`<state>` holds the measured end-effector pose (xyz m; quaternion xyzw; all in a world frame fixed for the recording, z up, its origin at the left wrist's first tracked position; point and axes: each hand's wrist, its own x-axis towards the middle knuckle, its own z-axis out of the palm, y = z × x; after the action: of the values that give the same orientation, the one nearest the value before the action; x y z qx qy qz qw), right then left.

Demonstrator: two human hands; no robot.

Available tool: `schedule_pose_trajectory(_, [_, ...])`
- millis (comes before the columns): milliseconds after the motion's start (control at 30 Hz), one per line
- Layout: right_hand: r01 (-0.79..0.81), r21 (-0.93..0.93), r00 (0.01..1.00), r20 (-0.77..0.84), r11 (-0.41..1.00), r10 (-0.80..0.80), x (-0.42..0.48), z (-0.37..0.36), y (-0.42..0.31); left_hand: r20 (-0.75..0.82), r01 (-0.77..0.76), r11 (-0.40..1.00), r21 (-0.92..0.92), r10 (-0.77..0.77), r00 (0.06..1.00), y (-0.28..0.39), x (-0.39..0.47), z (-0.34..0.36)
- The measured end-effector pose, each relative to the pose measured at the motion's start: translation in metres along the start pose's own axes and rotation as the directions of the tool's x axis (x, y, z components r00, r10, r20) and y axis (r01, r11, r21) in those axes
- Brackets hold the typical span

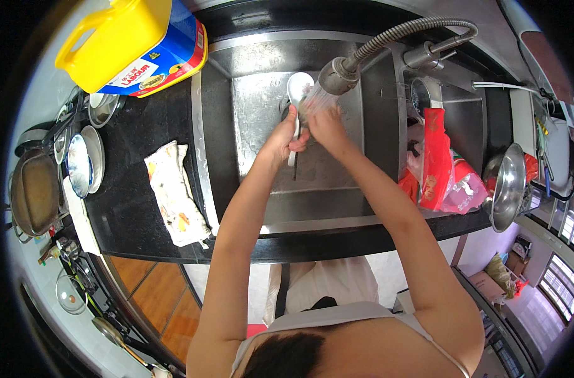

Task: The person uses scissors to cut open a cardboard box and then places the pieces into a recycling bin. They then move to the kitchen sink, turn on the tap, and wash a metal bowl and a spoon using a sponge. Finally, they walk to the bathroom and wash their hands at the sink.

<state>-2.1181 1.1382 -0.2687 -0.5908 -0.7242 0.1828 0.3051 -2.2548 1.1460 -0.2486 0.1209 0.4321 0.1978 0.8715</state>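
Over the stainless steel sink (315,170), my left hand (287,134) grips the handle of a white spoon (299,87), its bowl pointing away from me. A dark, thin utensil lies along the spoon's handle in the same hand; its head is mostly hidden. Water falls from the faucet's spray head (338,76) onto my right hand (327,123), which is at the spoon's right side. The fingers of my right hand are blurred by the water, and whether they hold anything is hidden.
A yellow jug (121,47) stands at the back left. A folded patterned cloth (178,193) lies left of the sink, with dishes (80,165) beyond it. Red and pink plastic bags (436,165) fill the right basin's front, beside a metal bowl (508,188). The flexible faucet neck (410,28) arches overhead.
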Motion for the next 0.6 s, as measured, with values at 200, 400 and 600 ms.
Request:
schedule_pose_trajectory(200, [0.021,-0.15,0.987,0.161,0.989,0.004,0.007,0.002,0.001,0.24,0.134,0.98,-0.148,-0.096,0.966,-0.008,0.006,-0.011])
schedule_pose_trajectory(400, [0.042,0.165,0.999,0.02,0.985,-0.045,0.009,0.003,-0.007,0.218,0.182,0.961,-0.206,-0.137,0.966,-0.012,0.001,-0.017])
schedule_pose_trajectory(600, [-0.348,0.634,0.919,0.084,0.691,0.386,0.034,0.007,0.039,0.244,0.111,0.99,-0.087,-0.087,0.966,-0.005,-0.014,-0.004])
